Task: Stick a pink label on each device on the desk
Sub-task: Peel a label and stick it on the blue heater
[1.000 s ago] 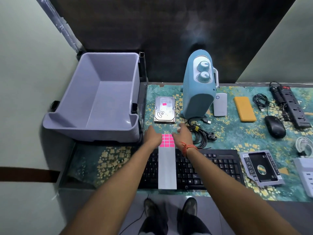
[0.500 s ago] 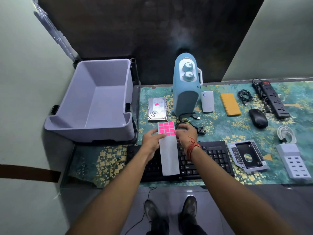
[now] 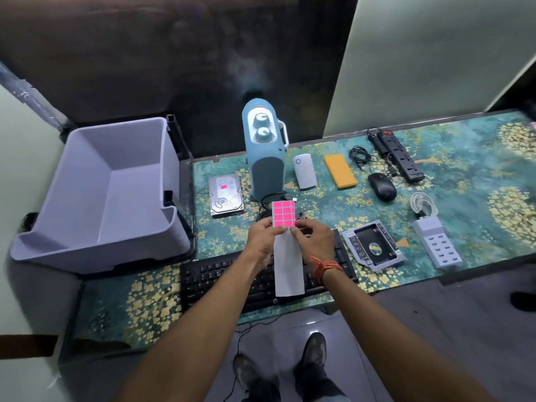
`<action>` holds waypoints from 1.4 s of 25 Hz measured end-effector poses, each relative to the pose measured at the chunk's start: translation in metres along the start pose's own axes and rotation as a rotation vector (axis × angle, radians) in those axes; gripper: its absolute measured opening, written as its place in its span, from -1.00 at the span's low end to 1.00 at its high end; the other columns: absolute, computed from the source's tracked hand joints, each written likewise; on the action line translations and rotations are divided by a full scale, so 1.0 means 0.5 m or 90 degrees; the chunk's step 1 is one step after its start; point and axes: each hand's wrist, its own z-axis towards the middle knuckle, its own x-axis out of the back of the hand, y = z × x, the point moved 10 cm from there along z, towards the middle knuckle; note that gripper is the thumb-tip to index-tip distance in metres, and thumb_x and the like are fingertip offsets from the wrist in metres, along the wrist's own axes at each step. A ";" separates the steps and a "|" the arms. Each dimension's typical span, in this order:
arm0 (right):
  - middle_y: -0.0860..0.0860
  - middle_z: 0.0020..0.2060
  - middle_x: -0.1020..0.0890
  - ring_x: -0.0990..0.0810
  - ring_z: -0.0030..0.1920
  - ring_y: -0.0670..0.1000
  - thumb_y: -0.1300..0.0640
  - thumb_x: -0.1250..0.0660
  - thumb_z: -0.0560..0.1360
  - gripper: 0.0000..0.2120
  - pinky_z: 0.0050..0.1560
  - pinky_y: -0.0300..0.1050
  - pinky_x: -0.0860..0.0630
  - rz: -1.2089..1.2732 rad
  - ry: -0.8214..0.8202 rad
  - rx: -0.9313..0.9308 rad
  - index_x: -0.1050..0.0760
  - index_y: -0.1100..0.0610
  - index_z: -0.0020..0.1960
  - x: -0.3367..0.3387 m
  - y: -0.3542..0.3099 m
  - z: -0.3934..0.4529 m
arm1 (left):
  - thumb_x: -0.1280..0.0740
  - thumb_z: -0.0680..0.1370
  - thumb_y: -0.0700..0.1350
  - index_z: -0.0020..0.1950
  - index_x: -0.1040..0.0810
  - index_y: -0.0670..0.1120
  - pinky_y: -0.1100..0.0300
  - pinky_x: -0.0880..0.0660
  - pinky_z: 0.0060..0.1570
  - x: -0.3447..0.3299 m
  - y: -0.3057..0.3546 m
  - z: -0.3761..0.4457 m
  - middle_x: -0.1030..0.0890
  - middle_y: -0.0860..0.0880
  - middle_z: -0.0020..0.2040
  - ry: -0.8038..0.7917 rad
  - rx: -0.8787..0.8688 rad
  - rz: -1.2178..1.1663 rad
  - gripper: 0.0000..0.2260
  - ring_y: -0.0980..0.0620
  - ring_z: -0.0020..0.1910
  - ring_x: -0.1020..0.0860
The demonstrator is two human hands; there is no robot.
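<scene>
A long label sheet [image 3: 287, 256] with several pink labels at its top end is held up above the black keyboard [image 3: 220, 281]. My left hand [image 3: 262, 239] grips its left edge. My right hand [image 3: 314, 239] pinches at the lowest row of pink labels with thumb and finger. The hard drive [image 3: 226, 195] on the desk carries one pink label. Other devices lie along the desk: blue heater [image 3: 265, 158], white power bank [image 3: 304, 171], yellow power bank [image 3: 340, 171], mouse [image 3: 382, 186], power strip [image 3: 400, 159], drive caddy [image 3: 374, 246], white USB hub [image 3: 438, 246].
A large empty grey bin [image 3: 110, 195] stands at the left of the desk. Black cables [image 3: 359, 156] lie near the mouse and below the heater. A white coiled cable [image 3: 422, 203] lies above the USB hub. The desk's front edge runs just under the keyboard.
Both hands lifted the label sheet off the keyboard and raised it. My right hand came onto the sheet's pink labels. The camera view pulled back and tilted right.
</scene>
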 end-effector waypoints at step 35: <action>0.16 -0.26 -0.68 -0.55 -0.25 0.04 0.20 -0.45 0.40 -0.81 -0.19 -0.18 -0.42 0.056 -0.016 -0.296 -0.65 0.34 -0.27 0.293 0.353 0.200 | -0.31 0.58 -0.16 0.57 -0.02 -0.08 -0.09 -0.51 0.19 -0.408 -0.136 0.146 -0.48 -0.18 0.35 0.065 0.080 0.315 -0.35 -0.17 0.23 -0.52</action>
